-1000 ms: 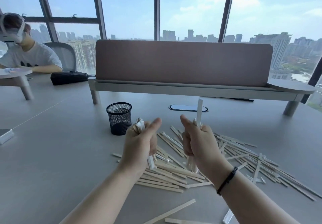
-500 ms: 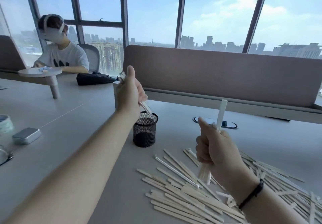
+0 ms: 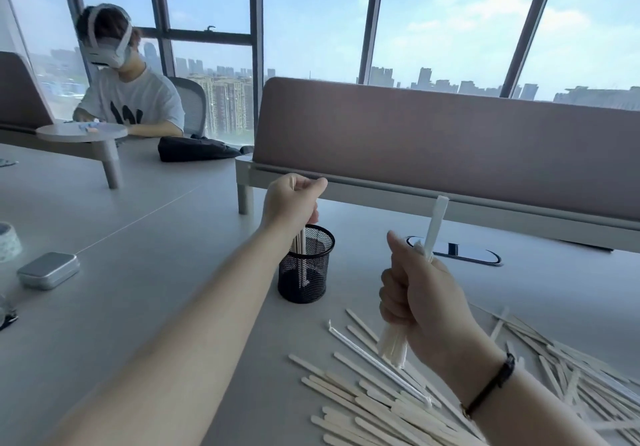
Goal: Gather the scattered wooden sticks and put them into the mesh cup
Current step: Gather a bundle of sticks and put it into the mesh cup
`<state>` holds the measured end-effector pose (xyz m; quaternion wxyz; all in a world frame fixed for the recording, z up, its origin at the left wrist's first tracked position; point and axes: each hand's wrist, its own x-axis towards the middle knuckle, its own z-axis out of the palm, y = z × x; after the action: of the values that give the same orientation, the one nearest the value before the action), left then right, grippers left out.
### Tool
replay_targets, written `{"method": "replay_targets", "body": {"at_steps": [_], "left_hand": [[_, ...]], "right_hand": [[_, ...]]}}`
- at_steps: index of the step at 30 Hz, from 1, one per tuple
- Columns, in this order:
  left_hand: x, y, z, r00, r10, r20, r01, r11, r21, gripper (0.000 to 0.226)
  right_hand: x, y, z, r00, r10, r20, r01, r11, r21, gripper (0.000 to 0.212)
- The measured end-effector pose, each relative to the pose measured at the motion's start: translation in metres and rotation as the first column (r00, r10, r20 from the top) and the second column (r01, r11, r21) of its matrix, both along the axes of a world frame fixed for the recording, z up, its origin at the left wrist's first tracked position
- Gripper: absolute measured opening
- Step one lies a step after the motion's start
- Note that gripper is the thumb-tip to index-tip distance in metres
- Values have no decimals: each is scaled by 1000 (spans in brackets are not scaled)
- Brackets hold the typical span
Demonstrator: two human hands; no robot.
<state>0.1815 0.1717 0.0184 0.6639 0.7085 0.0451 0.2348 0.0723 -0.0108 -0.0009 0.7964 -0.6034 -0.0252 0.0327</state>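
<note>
A black mesh cup [image 3: 306,272] stands upright on the grey table [image 3: 138,300]. My left hand [image 3: 291,199] is right above it and grips a small bundle of wooden sticks [image 3: 300,243] whose lower ends reach down into the cup. To the right, my right hand [image 3: 420,293] holds a second, pale bundle of sticks [image 3: 433,229] upright above the table, with one long stick poking out above the fist. Many loose wooden sticks [image 3: 388,407] lie scattered on the table at the lower right.
A brown divider panel [image 3: 450,144] on a grey rail runs behind the cup. A black oval cable port [image 3: 464,251] is set in the table. A small metal tin [image 3: 48,269] and a tape roll [image 3: 8,246] lie at the left. A person with a headset [image 3: 121,81] sits far left.
My left hand has carried its bundle from the pile over to the cup and lowered it, so the stick ends now sit inside. My right hand has stayed holding its bundle upright.
</note>
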Motion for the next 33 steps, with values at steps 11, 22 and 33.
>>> {"method": "replay_targets", "body": {"at_steps": [11, 22, 33], "left_hand": [[-30, 22, -13, 993, 88, 80, -102, 974, 204, 30], [-26, 32, -8, 994, 16, 108, -34, 985, 172, 21], [-32, 23, -4, 992, 54, 114, -79, 972, 222, 13]], "right_hand": [[83, 86, 75, 977, 3, 214, -26, 994, 105, 63], [127, 111, 24, 986, -4, 166, 37, 980, -195, 29], [113, 88, 29, 950, 110, 293, 73, 833, -549, 44]]}}
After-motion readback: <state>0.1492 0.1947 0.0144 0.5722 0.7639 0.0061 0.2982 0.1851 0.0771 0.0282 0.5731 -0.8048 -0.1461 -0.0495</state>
